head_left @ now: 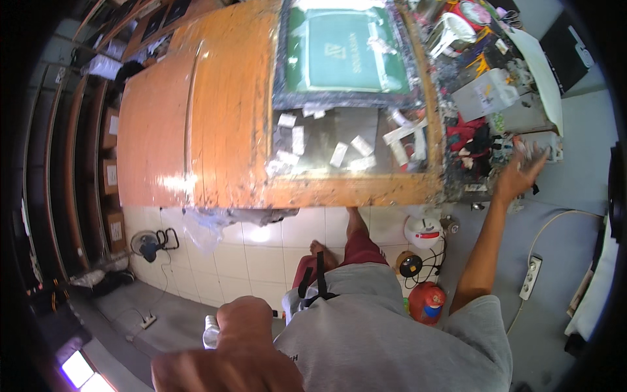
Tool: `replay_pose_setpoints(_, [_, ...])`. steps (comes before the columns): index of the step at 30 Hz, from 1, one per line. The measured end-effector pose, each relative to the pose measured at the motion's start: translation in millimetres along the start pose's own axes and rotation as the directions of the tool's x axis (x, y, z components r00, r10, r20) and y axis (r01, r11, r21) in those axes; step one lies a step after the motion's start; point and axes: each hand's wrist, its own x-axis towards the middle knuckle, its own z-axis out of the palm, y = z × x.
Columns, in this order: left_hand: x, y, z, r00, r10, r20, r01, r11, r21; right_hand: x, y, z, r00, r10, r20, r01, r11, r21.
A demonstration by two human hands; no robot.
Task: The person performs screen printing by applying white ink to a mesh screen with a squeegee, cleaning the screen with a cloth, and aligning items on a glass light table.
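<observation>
My right hand [524,164] reaches out to the far right with its fingers apart. Nothing shows in its grasp. It is over the cluttered right end of the bench, next to a small white box [554,146] and bottles that are partly hidden. My left hand [228,374] is raised close at the lower edge, blurred, and its fingers cannot be made out. On the wooden bench [228,130] lies a dark-framed printing screen [346,52] with green mesh. Several white paper pieces [338,155] are scattered on the dark inset panel in front of it.
A white jerrycan [484,95] and dark red cloths [462,134] crowd the bench's right side. Below stand a red gas cylinder [428,304] and a white rounded appliance [422,232]. A small fan [147,245] stands on the tiled floor, near shelves [73,176] at left.
</observation>
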Motion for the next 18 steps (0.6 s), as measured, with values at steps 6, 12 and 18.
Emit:
replay_pose_setpoints(6, [-100, 39, 22, 0.954, -0.183, -0.238, 0.19, 0.982, 0.004, -242, -22, -96, 0.812, 0.041, 0.582, 0.146, 0.952, -0.271])
replay_pose_setpoints(12, [-178, 1, -99, 0.823, 0.308, -0.478, 0.379, 0.329, 0.865, -372, 16, -19, 0.344, 0.274, 0.898, -0.396, 0.91, -0.125])
replay_pose_setpoints(18, [-251, -14, -253, 0.79, 0.445, -0.421, 0.599, -0.417, 0.684, -479, 89, 171, 0.063, 0.464, 0.884, -0.791, 0.563, -0.239])
